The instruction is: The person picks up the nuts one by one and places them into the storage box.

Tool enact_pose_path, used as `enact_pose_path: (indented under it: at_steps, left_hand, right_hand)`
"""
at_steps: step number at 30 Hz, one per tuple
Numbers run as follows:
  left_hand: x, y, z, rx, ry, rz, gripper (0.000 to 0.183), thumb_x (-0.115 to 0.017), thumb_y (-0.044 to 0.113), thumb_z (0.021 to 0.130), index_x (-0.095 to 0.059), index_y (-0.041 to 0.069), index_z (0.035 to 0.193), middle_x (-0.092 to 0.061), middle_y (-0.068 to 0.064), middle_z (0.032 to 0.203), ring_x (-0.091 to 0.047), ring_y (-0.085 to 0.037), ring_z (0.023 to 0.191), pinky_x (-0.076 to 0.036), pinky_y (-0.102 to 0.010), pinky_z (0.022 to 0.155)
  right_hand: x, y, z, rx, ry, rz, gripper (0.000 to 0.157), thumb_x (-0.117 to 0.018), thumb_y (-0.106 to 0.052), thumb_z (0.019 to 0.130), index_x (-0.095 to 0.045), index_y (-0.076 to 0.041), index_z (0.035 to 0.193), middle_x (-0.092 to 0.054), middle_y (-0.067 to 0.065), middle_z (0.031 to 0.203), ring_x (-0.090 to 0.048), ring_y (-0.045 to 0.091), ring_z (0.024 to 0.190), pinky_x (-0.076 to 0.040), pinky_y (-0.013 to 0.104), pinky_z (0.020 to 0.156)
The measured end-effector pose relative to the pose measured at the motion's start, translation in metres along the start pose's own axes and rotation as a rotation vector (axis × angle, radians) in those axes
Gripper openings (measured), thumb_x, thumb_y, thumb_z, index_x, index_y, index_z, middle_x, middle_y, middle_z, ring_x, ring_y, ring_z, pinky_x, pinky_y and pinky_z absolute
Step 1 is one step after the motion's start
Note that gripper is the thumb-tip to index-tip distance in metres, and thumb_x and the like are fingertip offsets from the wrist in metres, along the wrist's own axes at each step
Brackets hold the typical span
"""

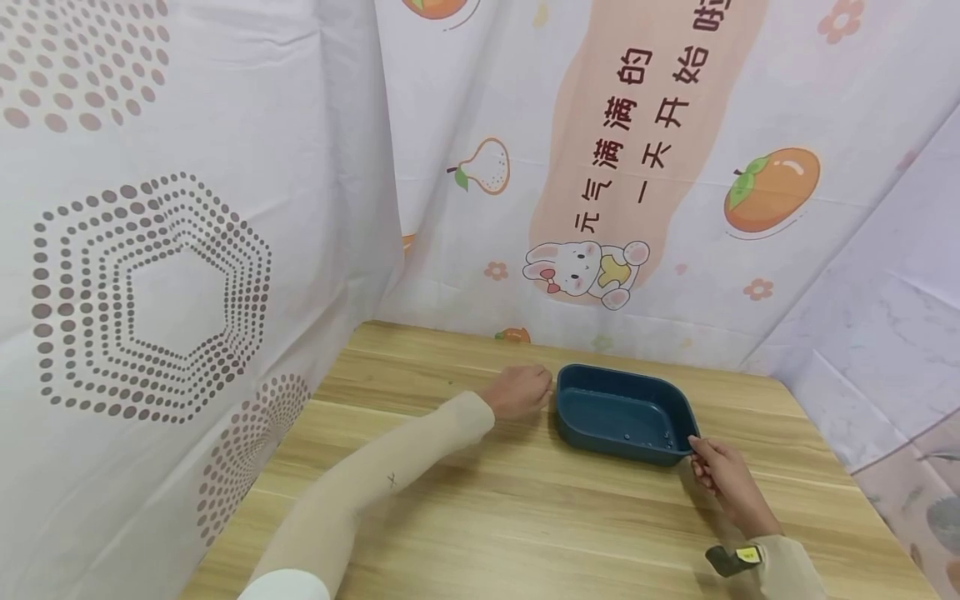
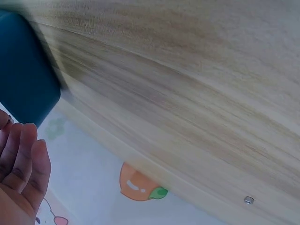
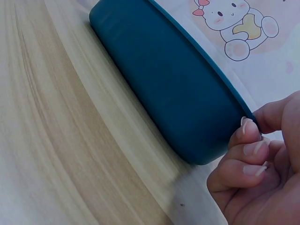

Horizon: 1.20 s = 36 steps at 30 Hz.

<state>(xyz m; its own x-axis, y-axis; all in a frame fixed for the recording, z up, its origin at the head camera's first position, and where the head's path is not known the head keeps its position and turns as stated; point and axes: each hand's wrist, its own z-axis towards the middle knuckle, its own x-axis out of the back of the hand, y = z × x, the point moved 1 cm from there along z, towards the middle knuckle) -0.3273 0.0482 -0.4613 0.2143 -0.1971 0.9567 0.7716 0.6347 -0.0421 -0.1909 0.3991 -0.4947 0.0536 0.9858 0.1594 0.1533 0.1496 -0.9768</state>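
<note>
A dark teal rectangular basin with rounded corners stands on the wooden table. Several small metal nuts lie on its floor, mostly toward the near right corner. My right hand pinches the basin's rim at that corner, thumb over the edge and fingers curled below it, as the right wrist view also shows. Beside the basin's left end is my left hand, its fingers curled. In the left wrist view a small metal nut glints between its thumb and fingertips.
Another small nut lies on the table near its back edge, well left of the basin. A printed curtain hangs behind the table, and a dotted one hangs along the left side.
</note>
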Motion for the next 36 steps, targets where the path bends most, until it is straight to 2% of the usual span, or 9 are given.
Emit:
enact_pose_path:
  at_steps: [7,19,24,36]
  left_hand:
    - [-0.001,0.005,0.001,-0.039,0.01,0.006,0.02,-0.051,0.029,0.097,-0.065,0.015,0.098,-0.06,0.004,0.095,-0.059,-0.007,0.088,-0.051,-0.022,0.069]
    - [-0.005,0.011,0.004,-0.08,0.059,0.01,0.018,-0.051,0.03,0.097,-0.063,0.017,0.095,-0.057,0.007,0.088,-0.055,-0.004,0.076,-0.047,-0.019,0.061]
    - [-0.003,0.014,0.006,-0.086,0.039,-0.005,0.017,-0.05,0.03,0.098,-0.062,0.019,0.095,-0.056,0.008,0.088,-0.054,-0.003,0.076,-0.045,-0.019,0.059]
    - [-0.001,0.018,0.008,-0.111,0.029,0.004,0.018,-0.051,0.029,0.098,-0.066,0.02,0.093,-0.059,0.008,0.088,-0.055,-0.003,0.075,-0.046,-0.019,0.062]
  right_hand:
    - [0.0,0.001,-0.001,-0.017,0.021,-0.014,0.044,-0.047,-0.036,0.1,-0.05,0.006,0.085,-0.048,-0.003,0.062,-0.039,0.006,0.047,-0.034,0.022,0.04]
    - [0.0,0.003,0.001,0.0,-0.002,0.01,0.041,-0.048,-0.036,0.1,-0.052,0.0,0.08,-0.047,-0.002,0.061,-0.038,0.007,0.045,-0.027,0.028,0.039]
    - [0.001,0.003,0.0,0.0,-0.003,-0.001,0.041,-0.047,-0.036,0.1,-0.052,0.001,0.081,-0.047,-0.002,0.061,-0.038,0.007,0.046,-0.03,0.025,0.038]
    - [0.0,0.001,0.0,0.005,-0.01,0.024,0.041,-0.048,-0.035,0.1,-0.051,0.001,0.08,-0.046,-0.002,0.061,-0.037,0.006,0.045,-0.022,0.032,0.041]
